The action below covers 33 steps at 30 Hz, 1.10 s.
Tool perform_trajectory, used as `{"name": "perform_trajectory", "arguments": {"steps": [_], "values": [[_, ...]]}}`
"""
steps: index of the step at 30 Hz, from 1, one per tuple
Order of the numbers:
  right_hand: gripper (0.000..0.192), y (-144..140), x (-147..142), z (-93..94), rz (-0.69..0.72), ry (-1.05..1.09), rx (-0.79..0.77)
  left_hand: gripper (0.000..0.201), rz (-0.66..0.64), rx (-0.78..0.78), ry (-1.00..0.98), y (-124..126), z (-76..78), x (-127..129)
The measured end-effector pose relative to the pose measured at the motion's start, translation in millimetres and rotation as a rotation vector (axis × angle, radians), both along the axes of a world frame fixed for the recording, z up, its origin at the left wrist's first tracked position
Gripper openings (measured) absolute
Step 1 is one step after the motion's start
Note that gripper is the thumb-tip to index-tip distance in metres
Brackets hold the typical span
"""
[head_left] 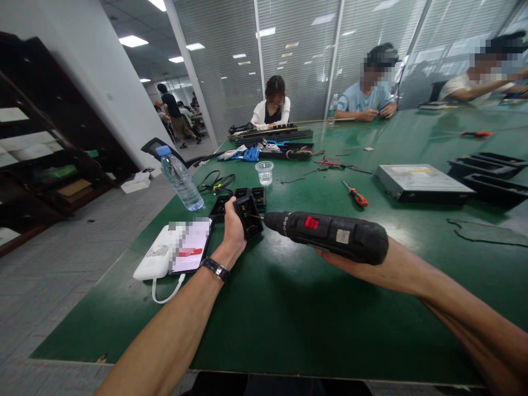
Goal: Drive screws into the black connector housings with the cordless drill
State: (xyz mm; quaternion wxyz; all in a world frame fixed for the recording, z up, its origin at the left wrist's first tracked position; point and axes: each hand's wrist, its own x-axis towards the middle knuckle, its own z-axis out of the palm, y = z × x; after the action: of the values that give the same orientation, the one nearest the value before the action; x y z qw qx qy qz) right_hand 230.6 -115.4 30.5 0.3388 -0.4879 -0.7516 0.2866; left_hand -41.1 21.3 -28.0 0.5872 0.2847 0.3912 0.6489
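My left hand (pixel 234 231) is closed round a small black box (pixel 249 218), holding it tilted with its open side towards the drill. Inside the box are small brass-coloured parts, too small to make out. My right hand (pixel 350 263) grips a black cordless drill (pixel 330 234) with a red switch on top; the drill's body hides most of the fingers. The drill points left, and its thin bit meets or nearly meets the box; I cannot tell whether they touch. Several similar black boxes (pixel 259 197) lie on the table just behind my left hand.
On the green table (pixel 289 330) a water bottle (pixel 180 179), a power bank (pixel 153 256) and a phone (pixel 192 247) lie left. A plastic cup (pixel 264 172), a screwdriver (pixel 355 194), gloves (pixel 249 154) and a metal-topped drive (pixel 423 181) stand further back. Several people sit beyond.
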Motion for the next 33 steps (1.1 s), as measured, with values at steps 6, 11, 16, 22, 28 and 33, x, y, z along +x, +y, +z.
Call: {"name": "perform_trajectory", "arguments": {"steps": [6, 11, 16, 22, 28, 33], "values": [[0.024, 2.0, -1.8, -0.3, 0.0, 0.01, -0.006, 0.045, -0.017, -0.007, -0.012, -0.2, 0.5, -0.5], [0.024, 0.4, 0.4, -0.5, 0.006, -0.009, 0.003, 0.046, -0.027, 0.017, 0.006, 1.0, -0.6, -0.5], [0.024, 0.1, 1.2, -0.4, -0.018, -0.012, 0.001, 0.045, -0.023, 0.021, -0.014, 2.0, -2.2, -0.1], [0.02, 2.1, 0.2, -0.2, 0.013, 0.002, 0.02, 0.045, -0.009, 0.005, -0.011, 1.1, 0.4, -0.3], [0.021, 0.6, 1.0, -2.0, 0.01, 0.006, -0.008, 0.046, -0.033, 0.014, 0.01, -0.4, 1.7, -0.4], [0.02, 1.0, 1.2, -2.5, 0.007, 0.011, -0.005, 0.044, -0.017, 0.009, 0.0, 0.0, 0.1, -1.4]]}}
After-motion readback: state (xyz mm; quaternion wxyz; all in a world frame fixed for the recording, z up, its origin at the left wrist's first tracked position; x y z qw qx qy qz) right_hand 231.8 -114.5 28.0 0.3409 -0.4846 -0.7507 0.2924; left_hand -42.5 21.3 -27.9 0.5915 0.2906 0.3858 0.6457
